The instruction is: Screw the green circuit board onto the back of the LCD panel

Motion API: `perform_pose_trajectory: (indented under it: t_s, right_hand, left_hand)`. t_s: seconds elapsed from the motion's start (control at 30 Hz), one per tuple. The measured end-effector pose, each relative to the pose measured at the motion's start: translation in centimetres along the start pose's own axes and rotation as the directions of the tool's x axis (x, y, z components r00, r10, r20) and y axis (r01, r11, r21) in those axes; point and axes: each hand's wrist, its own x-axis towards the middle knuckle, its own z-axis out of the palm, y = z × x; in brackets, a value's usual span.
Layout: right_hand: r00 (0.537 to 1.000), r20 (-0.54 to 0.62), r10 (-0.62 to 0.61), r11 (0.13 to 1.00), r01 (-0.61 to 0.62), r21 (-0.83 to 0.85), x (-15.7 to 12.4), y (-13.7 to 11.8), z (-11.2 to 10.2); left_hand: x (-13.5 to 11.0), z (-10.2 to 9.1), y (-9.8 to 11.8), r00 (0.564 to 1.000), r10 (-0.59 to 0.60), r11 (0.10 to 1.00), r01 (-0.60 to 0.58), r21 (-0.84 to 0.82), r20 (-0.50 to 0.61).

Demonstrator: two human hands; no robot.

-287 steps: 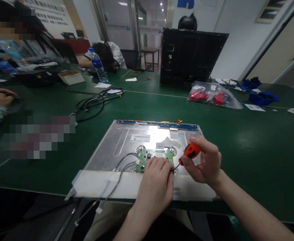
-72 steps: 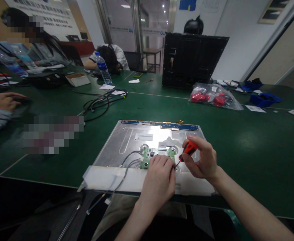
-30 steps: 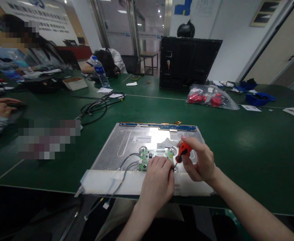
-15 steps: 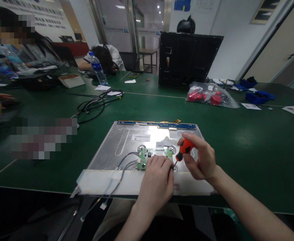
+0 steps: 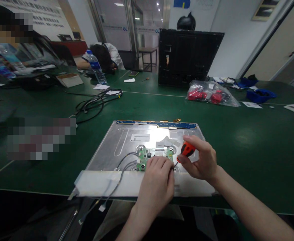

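Observation:
A screwdriver (image 5: 187, 149) with a stubby orange-and-black handle is gripped between the thumb and fingers of my right hand (image 5: 202, 160). Its thin shaft slants down to the lower right corner of a green circuit board (image 5: 142, 154). Over the board's lower part rests my left hand (image 5: 159, 175), fingers curled together close to the screwdriver's tip; what they pinch, if anything, is hidden. The board lies on the metal back of a flat display panel (image 5: 106, 152), which has a blue strip board (image 5: 139, 123) along its far edge. Grey cables (image 5: 123, 179) run from the green board.
A white film strip (image 5: 106, 183) covers the panel's near edge. Beyond lie coiled black cables (image 5: 94, 102), a water bottle (image 5: 96, 68) and a clear bag of red parts (image 5: 211, 93). A large black screen housing (image 5: 189, 57) stands at the back. Other people sit at the left.
My right hand and the screwdriver handle have shifted slightly, and the handle tilts further right. My left hand stays on the board. The view has moved a little.

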Motion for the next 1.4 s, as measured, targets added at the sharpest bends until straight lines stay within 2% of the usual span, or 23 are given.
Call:
perform_pose_trajectory:
  t_s: [0.3,0.47,0.7,0.9,1.4]
  right_hand:
    - [0.998,0.036,0.051,0.996,-0.054,0.075,-0.40,0.29,-0.18]
    - [0.997,0.024,0.072,0.997,-0.073,0.034,-0.42,0.39,-0.10]
    - [0.999,-0.035,0.034,0.999,-0.033,0.024,-0.30,0.63,0.22]
    - [0.998,0.003,0.056,0.998,-0.056,0.026,-0.45,0.58,0.14]
    - [0.999,0.014,0.049,0.996,-0.050,0.072,-0.80,0.36,0.07]
  left_hand:
    - [0.05,-0.08,-0.04,1.000,-0.013,0.999,0.013,-0.035,0.014]
    - [0.04,-0.14,0.01,1.000,-0.004,1.000,0.005,-0.022,0.017]
    - [0.05,-0.08,0.07,1.000,0.004,1.000,-0.005,0.005,0.005]
    - [0.03,-0.06,0.10,1.000,0.004,1.000,-0.005,0.026,0.024]
    - [-0.14,-0.18,0.47,0.999,-0.019,0.999,0.017,0.047,0.049]
